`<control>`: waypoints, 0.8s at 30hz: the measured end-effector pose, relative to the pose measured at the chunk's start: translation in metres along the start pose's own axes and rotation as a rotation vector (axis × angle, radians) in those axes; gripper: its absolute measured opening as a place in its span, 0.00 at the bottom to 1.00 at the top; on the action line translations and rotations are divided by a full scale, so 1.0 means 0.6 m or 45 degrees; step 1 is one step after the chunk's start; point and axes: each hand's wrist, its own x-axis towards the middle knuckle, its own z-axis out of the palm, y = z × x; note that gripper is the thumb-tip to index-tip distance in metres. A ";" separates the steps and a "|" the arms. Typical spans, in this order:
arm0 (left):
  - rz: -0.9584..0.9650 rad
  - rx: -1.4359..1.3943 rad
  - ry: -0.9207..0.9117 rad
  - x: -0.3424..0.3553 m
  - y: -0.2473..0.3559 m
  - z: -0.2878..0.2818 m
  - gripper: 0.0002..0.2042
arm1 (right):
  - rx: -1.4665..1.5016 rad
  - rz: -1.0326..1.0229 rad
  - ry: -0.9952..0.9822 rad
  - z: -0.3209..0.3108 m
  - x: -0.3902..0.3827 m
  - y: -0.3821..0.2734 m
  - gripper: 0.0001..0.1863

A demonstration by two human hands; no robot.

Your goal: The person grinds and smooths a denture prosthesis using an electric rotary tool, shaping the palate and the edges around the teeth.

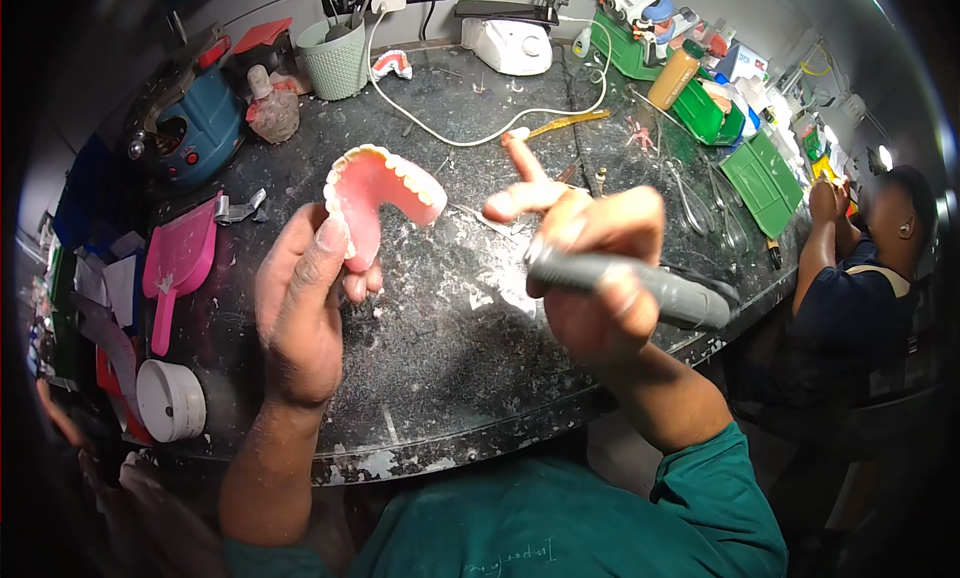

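My left hand (305, 313) pinches a pink denture (362, 190) between thumb and fingers at one end of its arch. Raised over the dark worktable, the denture shows its row of pale teeth along the upper rim. In my right hand (605, 228) is a dark grey rotary handpiece (675, 296), slightly blurred, lying across the palm with its tip toward the left. The thumb is bent against the handpiece, while some fingers stretch away from it toward the far left. A gap separates the handpiece from the denture; whether a bur is fitted I cannot tell.
A white control box (507, 50) with a dial stands at the back, near a looping white cable (450, 141). Left lie a pink dustpan (185, 253) and a white tub (170, 401). Green trays (762, 183) and pliers (692, 200) are at right, where another person (860, 248) sits.
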 end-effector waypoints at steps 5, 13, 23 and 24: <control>0.186 0.468 0.027 -0.012 -0.006 0.009 0.14 | -0.552 0.219 0.227 0.029 0.000 0.000 0.18; 0.101 -0.023 -0.123 -0.007 -0.022 -0.001 0.12 | -0.719 0.073 -0.036 0.031 -0.008 0.015 0.27; 0.217 0.220 -0.276 -0.031 -0.013 0.015 0.07 | -0.154 0.195 0.163 0.043 -0.013 0.015 0.22; 0.284 0.292 -0.316 -0.031 -0.017 0.013 0.06 | -0.121 0.219 0.143 0.037 -0.011 0.012 0.22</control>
